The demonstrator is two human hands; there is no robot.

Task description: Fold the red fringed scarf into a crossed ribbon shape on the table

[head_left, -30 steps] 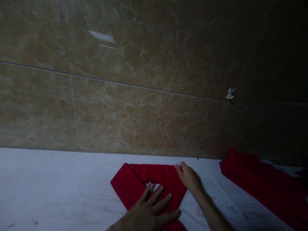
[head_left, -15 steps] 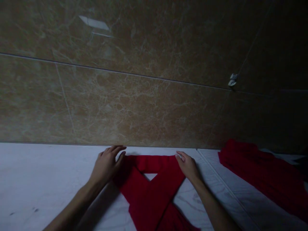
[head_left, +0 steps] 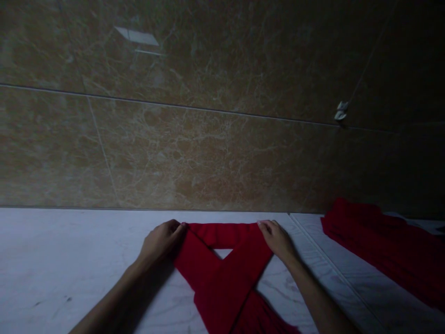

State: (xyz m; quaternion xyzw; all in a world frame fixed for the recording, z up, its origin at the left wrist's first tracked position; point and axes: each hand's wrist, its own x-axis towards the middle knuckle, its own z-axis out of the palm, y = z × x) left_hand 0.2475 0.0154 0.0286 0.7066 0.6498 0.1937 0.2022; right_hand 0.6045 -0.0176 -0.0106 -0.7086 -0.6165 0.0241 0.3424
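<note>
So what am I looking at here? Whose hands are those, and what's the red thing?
The picture comes from a camera worn on a person's head, looking forward and down, so you see that person's own two bare hands. The left hand rests on the left corner of a folded red cloth, and the right hand on its right corner. The cloth's two ends cross over each other, leaving a small triangle gap in the middle. It lies on a white surface. Behind it stands a brown marble wall. Off to the right lies another red cloth. The room is quite dark, so small details are hard to see.
</note>
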